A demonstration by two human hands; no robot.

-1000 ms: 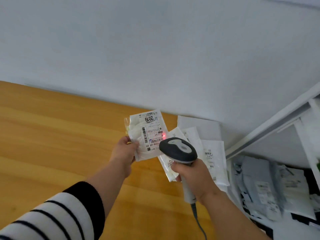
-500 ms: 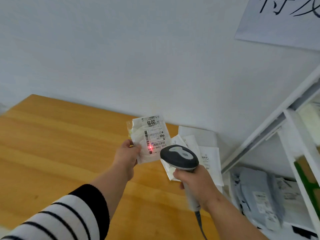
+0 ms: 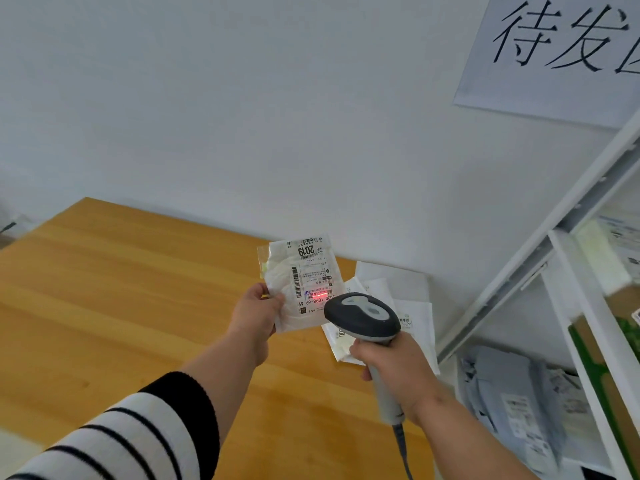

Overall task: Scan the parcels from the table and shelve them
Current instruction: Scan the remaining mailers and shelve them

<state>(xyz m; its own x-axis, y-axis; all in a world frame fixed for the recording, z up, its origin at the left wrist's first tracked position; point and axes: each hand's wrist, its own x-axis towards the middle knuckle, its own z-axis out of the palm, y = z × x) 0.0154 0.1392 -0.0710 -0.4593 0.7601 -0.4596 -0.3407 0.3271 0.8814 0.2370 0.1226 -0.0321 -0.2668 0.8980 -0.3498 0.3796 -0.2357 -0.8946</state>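
Scanning underway: parcel (image 3: 300, 282) pinched in left hand (image 3: 254, 315), scanner (image 3: 363, 318) gripped by right hand (image 3: 398, 372); shelving is judged next.

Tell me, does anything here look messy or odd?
Only mildly: the white parcels left on the wooden table lie askew, overlapping in a loose heap. The held parcel has its label upside down to this view, with the scanner's red line across its barcode.

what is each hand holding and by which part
The left hand pinches the white parcel at its lower left edge. The right hand grips the barcode scanner by its handle, below the head.
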